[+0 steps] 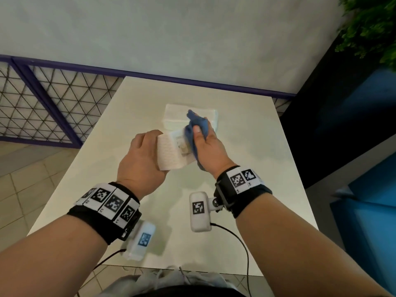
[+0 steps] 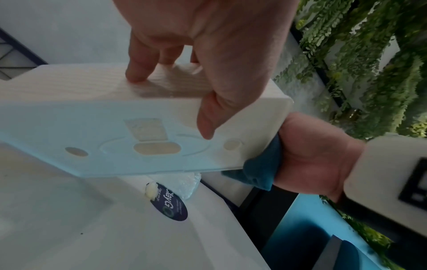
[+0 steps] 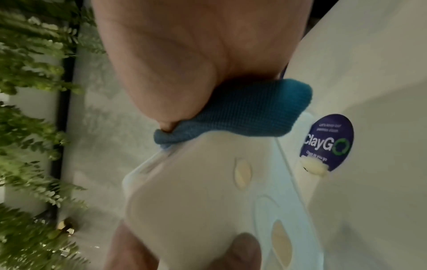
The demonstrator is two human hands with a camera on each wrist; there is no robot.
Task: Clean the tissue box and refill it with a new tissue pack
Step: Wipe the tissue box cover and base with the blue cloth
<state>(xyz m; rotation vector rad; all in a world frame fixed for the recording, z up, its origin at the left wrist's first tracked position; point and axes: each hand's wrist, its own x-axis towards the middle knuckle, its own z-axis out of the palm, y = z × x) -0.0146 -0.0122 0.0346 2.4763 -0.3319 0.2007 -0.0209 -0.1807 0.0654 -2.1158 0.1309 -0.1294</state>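
Nearest the person, both forearms reach over the white table (image 1: pixel 246 221), each wrist wearing a black band with square printed markers and a small white camera unit (image 1: pixel 200 213) hanging beneath. The left hand (image 1: pixel 141 161) holds the white tissue box (image 1: pixel 171 151) lifted off the tabletop, fingers curled over its ribbed side and thumb laid on the flat panel with the slot and round holes, as the left wrist view shows. The right hand (image 1: pixel 205 144) is closed round a bunched blue cloth (image 1: pixel 197 125), which is pressed against the end of the box; the cloth and this hand hide that end from above. Beyond the hands, the new tissue pack (image 1: pixel 188 116) lies flat on the table, partly covered by the cloth. A dark round "ClayGo" sticker (image 2: pixel 169 202) sits on the tabletop under the box. Farther off are a pale wall, a purple-framed mesh fence (image 1: pixel 42 99) at left, and green foliage (image 1: pixel 372 28) at right.
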